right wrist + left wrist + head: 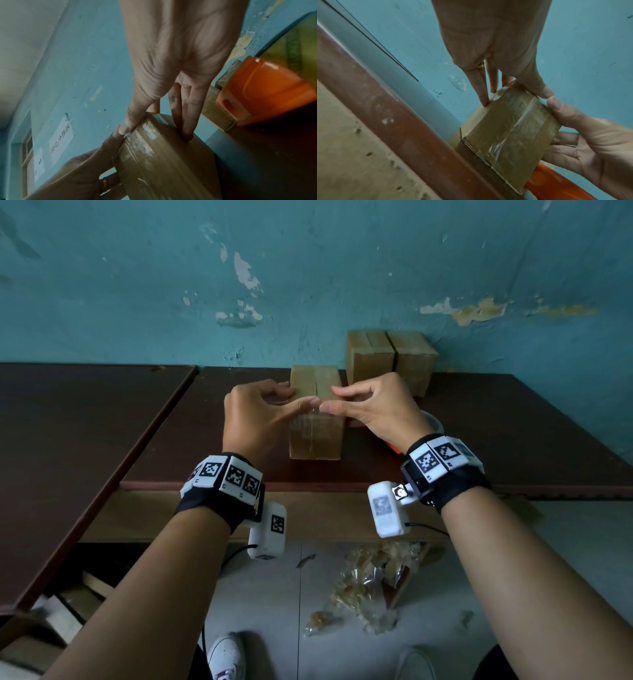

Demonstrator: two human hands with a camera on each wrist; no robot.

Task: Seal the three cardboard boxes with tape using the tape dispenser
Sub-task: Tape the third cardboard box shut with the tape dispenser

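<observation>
A small cardboard box [315,440] [505,135] [163,162] stands on the dark table [496,440], with a strip of clear tape [310,422] [518,121] running down its front seam. My left hand [294,400] [515,97] holds its upper left corner, fingertips on the side edge and thumb on the taped top front edge. My right hand [334,399] [156,131] mirrors it on the right, and the two thumbs almost touch. The orange tape dispenser [394,448] [264,92] lies on the table just right of the box, mostly hidden by my right wrist.
Two more cardboard boxes [370,357] [414,361] stand side by side against the teal wall at the back right. A second dark table [68,422] adjoins on the left. Crumpled tape scraps [373,577] litter the floor below the table edge.
</observation>
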